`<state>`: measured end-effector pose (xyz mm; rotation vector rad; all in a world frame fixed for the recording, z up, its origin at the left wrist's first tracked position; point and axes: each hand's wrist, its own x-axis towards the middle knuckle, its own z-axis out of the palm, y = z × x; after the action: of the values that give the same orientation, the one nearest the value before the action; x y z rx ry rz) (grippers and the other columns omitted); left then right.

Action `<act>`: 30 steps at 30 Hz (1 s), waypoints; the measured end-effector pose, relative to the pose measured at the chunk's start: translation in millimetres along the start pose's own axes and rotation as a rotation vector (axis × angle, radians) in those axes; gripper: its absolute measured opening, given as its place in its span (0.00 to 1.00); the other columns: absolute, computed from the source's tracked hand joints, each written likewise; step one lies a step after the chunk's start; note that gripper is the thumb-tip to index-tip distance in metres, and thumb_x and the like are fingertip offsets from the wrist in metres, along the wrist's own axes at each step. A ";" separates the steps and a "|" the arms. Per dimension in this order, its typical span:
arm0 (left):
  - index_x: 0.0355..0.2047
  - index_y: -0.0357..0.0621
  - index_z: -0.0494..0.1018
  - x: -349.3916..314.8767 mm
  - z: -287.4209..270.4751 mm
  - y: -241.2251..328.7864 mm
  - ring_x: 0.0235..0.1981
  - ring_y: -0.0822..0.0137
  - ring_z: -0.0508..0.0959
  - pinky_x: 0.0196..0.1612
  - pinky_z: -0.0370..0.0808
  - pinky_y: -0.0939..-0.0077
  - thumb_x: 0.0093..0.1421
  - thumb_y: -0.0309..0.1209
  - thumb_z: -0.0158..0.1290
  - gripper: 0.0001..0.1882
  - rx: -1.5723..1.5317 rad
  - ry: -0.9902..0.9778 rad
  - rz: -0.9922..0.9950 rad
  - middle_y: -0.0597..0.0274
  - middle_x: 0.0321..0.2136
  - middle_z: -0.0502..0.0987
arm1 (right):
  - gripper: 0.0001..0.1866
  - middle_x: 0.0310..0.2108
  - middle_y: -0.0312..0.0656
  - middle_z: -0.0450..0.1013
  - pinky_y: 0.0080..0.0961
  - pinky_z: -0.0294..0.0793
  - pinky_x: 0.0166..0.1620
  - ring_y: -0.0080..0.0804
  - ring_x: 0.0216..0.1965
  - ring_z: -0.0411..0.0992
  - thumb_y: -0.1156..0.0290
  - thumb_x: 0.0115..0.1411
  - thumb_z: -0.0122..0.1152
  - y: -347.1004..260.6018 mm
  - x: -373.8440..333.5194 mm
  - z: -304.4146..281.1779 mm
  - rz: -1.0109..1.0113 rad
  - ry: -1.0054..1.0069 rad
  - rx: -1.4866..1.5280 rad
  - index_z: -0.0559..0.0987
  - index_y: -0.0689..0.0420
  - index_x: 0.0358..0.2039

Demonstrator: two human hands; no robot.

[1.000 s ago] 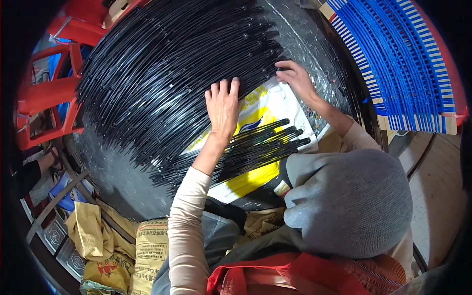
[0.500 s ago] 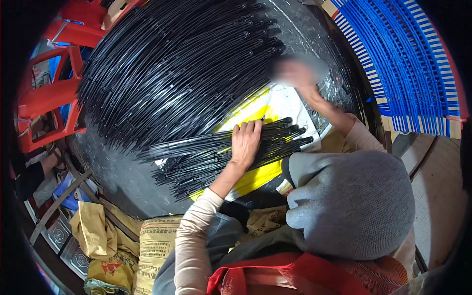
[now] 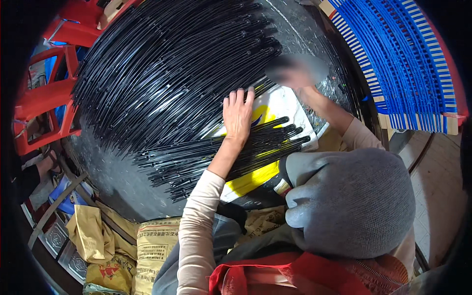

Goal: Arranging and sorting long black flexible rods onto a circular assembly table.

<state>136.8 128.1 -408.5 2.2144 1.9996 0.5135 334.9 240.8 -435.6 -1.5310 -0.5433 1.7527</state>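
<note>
My left hand (image 3: 237,115) lies palm down across the near edge of a large fanned pile of long black cable ties (image 3: 162,73), its fingers stretched out and slightly apart. Below its wrist rests a smaller pile of the same black cable ties (image 3: 216,160), heads toward the right, on a yellow and white sheet (image 3: 255,179). My right hand (image 3: 295,73) is at the right end of the large pile; a blurred patch covers its fingers, so what it holds, if anything, is hidden.
Red plastic stools (image 3: 46,108) stand at the left of the dark work surface (image 3: 110,179). A rack of blue cords (image 3: 403,64) is at the far right. Paper sacks (image 3: 155,250) lie at the lower left. Grey knitted fabric (image 3: 351,201) hides part of the lower right.
My left hand has come off the smaller pile and moved up onto the edge of the large one. The smaller pile looks looser at its left end. My right hand has barely moved.
</note>
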 end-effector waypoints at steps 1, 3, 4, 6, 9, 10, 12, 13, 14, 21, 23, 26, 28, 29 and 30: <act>0.51 0.45 0.69 -0.4 2.7 -0.1 0.40 0.61 0.71 0.43 0.68 0.68 0.52 0.23 0.53 0.23 0.025 -0.056 -0.020 0.60 0.38 0.70 | 0.35 0.42 0.45 0.73 0.28 0.78 0.39 0.33 0.39 0.75 0.80 0.56 0.62 -3.1 -1.1 -1.4 0.016 -0.063 -0.029 0.58 0.59 0.62; 0.52 0.46 0.69 -1.3 5.6 0.7 0.38 0.62 0.70 0.41 0.67 0.70 0.53 0.24 0.52 0.24 0.050 -0.114 -0.038 0.60 0.37 0.70 | 0.35 0.44 0.45 0.72 0.31 0.78 0.39 0.34 0.39 0.75 0.80 0.56 0.61 -7.7 -3.4 -4.4 0.034 -0.125 -0.057 0.58 0.58 0.62; 0.55 0.48 0.68 -1.1 6.3 1.6 0.37 0.63 0.70 0.40 0.66 0.70 0.54 0.24 0.51 0.25 0.075 -0.080 -0.015 0.61 0.36 0.69 | 0.34 0.44 0.45 0.72 0.32 0.77 0.40 0.34 0.39 0.75 0.79 0.56 0.61 -8.7 -5.1 -5.9 0.022 -0.150 -0.057 0.58 0.58 0.62; 0.58 0.49 0.66 0.8 6.7 3.8 0.36 0.64 0.69 0.39 0.65 0.70 0.55 0.25 0.50 0.27 0.101 -0.046 0.008 0.61 0.36 0.68 | 0.34 0.44 0.44 0.72 0.33 0.77 0.41 0.34 0.39 0.75 0.78 0.57 0.61 -8.3 -9.9 -8.7 0.010 -0.175 -0.057 0.58 0.57 0.62; 0.62 0.51 0.64 3.1 5.9 8.3 0.37 0.65 0.68 0.39 0.65 0.71 0.56 0.26 0.50 0.31 0.142 -0.018 -0.015 0.63 0.34 0.67 | 0.33 0.40 0.43 0.73 0.34 0.77 0.41 0.34 0.39 0.74 0.75 0.58 0.60 -4.1 -24.8 -15.3 -0.039 -0.171 0.022 0.58 0.56 0.62; 0.62 0.50 0.63 2.8 5.2 10.0 0.36 0.65 0.68 0.40 0.65 0.71 0.56 0.26 0.49 0.31 0.138 -0.025 -0.018 0.63 0.34 0.67 | 0.29 0.40 0.43 0.73 0.32 0.76 0.42 0.33 0.39 0.74 0.73 0.60 0.59 -3.2 -30.9 -18.1 -0.025 -0.200 0.070 0.60 0.55 0.60; 0.63 0.50 0.62 0.7 4.0 13.0 0.36 0.65 0.68 0.40 0.64 0.71 0.56 0.26 0.49 0.32 0.135 -0.033 -0.017 0.63 0.34 0.67 | 0.25 0.40 0.42 0.73 0.30 0.74 0.44 0.32 0.38 0.73 0.72 0.62 0.57 -1.1 -42.5 -21.6 -0.013 -0.227 0.120 0.61 0.53 0.58; 0.63 0.49 0.62 -2.1 3.2 14.8 0.36 0.65 0.67 0.40 0.64 0.71 0.56 0.26 0.49 0.32 0.141 -0.034 0.033 0.63 0.34 0.67 | 0.23 0.39 0.42 0.72 0.30 0.74 0.43 0.32 0.37 0.73 0.68 0.62 0.57 0.4 -47.9 -22.5 0.008 -0.128 0.119 0.62 0.53 0.56; 0.63 0.49 0.62 -4.2 3.3 16.2 0.36 0.65 0.67 0.40 0.64 0.70 0.55 0.26 0.50 0.33 0.140 -0.015 0.086 0.63 0.34 0.67 | 0.22 0.37 0.42 0.72 0.30 0.74 0.42 0.32 0.36 0.72 0.65 0.63 0.57 1.9 -52.3 -23.5 0.030 -0.028 0.119 0.63 0.52 0.54; 0.38 0.44 0.74 -11.5 25.5 22.8 0.39 0.65 0.69 0.41 0.66 0.71 0.55 0.31 0.49 0.11 0.193 -0.020 0.099 0.62 0.37 0.67 | 0.20 0.35 0.41 0.72 0.31 0.75 0.41 0.32 0.36 0.72 0.59 0.63 0.57 16.8 -52.0 -49.3 0.142 0.039 0.133 0.66 0.52 0.51; 0.36 0.45 0.74 -18.8 29.8 23.9 0.38 0.65 0.68 0.43 0.66 0.71 0.56 0.31 0.49 0.09 0.168 -0.034 0.111 0.62 0.37 0.67 | 0.18 0.37 0.39 0.73 0.29 0.74 0.42 0.30 0.36 0.72 0.57 0.63 0.58 17.6 -40.8 -58.4 0.033 -0.054 -0.223 0.71 0.54 0.47; 0.35 0.45 0.74 -29.7 32.4 26.4 0.38 0.65 0.68 0.41 0.65 0.71 0.56 0.31 0.48 0.09 0.171 -0.011 0.141 0.62 0.36 0.67 | 0.14 0.41 0.42 0.75 0.26 0.72 0.48 0.31 0.41 0.73 0.62 0.65 0.52 10.1 -21.3 -59.7 -0.216 0.071 -0.872 0.75 0.59 0.42; 0.35 0.45 0.74 -33.8 33.7 28.2 0.38 0.65 0.68 0.41 0.65 0.70 0.56 0.31 0.48 0.09 0.171 -0.012 0.133 0.63 0.36 0.67 | 0.16 0.46 0.43 0.74 0.23 0.68 0.52 0.30 0.47 0.72 0.61 0.67 0.50 5.1 -15.9 -49.6 -0.446 -0.214 -0.560 0.77 0.59 0.46; 0.35 0.45 0.74 -34.8 34.3 28.7 0.38 0.65 0.68 0.42 0.66 0.70 0.56 0.31 0.48 0.09 0.151 -0.031 0.111 0.62 0.36 0.67 | 0.16 0.47 0.42 0.74 0.23 0.67 0.53 0.30 0.48 0.71 0.63 0.66 0.52 0.2 -14.5 -43.6 -0.452 -0.262 -0.620 0.77 0.59 0.49; 0.35 0.45 0.74 -35.0 35.0 28.6 0.38 0.65 0.68 0.43 0.66 0.70 0.56 0.31 0.48 0.09 0.133 -0.045 0.093 0.62 0.36 0.67 | 0.17 0.48 0.41 0.74 0.22 0.66 0.54 0.29 0.50 0.71 0.65 0.66 0.53 -4.7 -15.0 -37.4 -0.526 -0.343 -0.664 0.76 0.58 0.51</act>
<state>172.6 95.1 -438.5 2.3832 1.9691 0.3462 372.6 226.9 -429.9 -1.3045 -1.6664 1.4768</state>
